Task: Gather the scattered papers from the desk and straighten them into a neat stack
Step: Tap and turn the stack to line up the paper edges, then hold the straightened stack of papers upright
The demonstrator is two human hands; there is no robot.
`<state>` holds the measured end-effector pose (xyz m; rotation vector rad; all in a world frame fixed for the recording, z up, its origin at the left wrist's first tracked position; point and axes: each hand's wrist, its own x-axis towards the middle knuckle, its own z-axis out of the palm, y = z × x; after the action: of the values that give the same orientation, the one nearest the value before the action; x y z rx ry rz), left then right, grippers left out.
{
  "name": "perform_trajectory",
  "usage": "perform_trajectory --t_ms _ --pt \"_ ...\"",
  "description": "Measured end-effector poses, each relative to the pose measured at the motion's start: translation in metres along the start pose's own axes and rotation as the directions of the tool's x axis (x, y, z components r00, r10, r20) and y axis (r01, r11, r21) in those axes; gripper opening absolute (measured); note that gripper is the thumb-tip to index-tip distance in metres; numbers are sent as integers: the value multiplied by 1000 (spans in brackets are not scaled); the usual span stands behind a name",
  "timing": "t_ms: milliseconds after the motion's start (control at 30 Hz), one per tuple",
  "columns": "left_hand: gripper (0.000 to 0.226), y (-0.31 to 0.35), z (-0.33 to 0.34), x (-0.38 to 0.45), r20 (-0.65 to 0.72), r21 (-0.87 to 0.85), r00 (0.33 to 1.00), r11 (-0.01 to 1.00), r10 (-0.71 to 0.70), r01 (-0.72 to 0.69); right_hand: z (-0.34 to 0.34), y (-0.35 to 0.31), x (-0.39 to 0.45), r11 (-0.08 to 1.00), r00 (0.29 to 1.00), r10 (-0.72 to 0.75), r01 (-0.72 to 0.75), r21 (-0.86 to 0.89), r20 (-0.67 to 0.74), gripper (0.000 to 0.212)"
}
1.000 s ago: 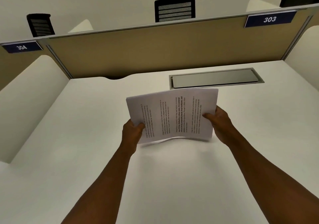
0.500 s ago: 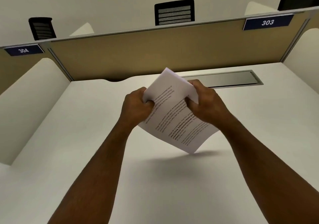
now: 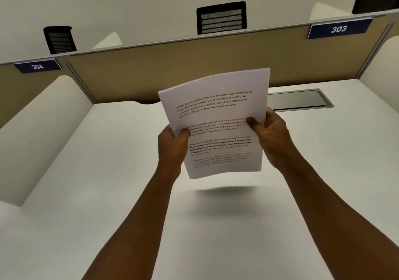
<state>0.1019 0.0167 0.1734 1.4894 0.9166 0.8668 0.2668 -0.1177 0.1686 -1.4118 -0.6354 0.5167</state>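
— Since half a second ago we have turned the papers [image 3: 218, 124] from a diamond-like tilt to nearly upright, with the text now readable across the top sheet, and our hands have slid from the upper corner down to the two side edges.

— From the head view, what surrounds us?

— We see the white tabletop [image 3: 108, 171] under our arms, with white side panels curving up on both sides. A tan divider [image 3: 172, 70] closes the far edge, carrying two blue number plates, 304 [image 3: 37, 66] on the left and 303 [image 3: 339, 28] on the right. A grey cable hatch [image 3: 302, 99] lies flush in the tabletop, and the papers hide its left end from us. Beyond the divider we make out the black backs of office chairs [image 3: 221, 17].

— And the hands?

— Our left hand [image 3: 172, 148] grips the left edge, thumb on the printed face. Our right hand [image 3: 272, 137] grips the right edge the same way, thumb pressed on the text. The fingers behind the sheets are hidden.

— How do the papers look?

— White sheets, held together as one bundle above the tabletop, clear of it, with a soft shadow below. The top page bears four short paragraphs, one partly in bold. The bundle leans a little to the left and bows slightly; its edges look mostly aligned.
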Motion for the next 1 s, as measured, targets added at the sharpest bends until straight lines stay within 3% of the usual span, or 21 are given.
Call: perform_trajectory --t_ms 300,733,1000 --pt "23 -49 2 -6 57 67 990 990 -128 124 6 59 -17 980 981 196 -196 -43 -4 30" --pt "29 -65 -4 4 102 55 983 987 -156 151 7 70 -19 974 975 220 -220 -55 -1 30" --pt "29 -70 -21 11 157 96 969 980 -189 175 12 66 -12 946 982 190 -186 -267 -10 23"
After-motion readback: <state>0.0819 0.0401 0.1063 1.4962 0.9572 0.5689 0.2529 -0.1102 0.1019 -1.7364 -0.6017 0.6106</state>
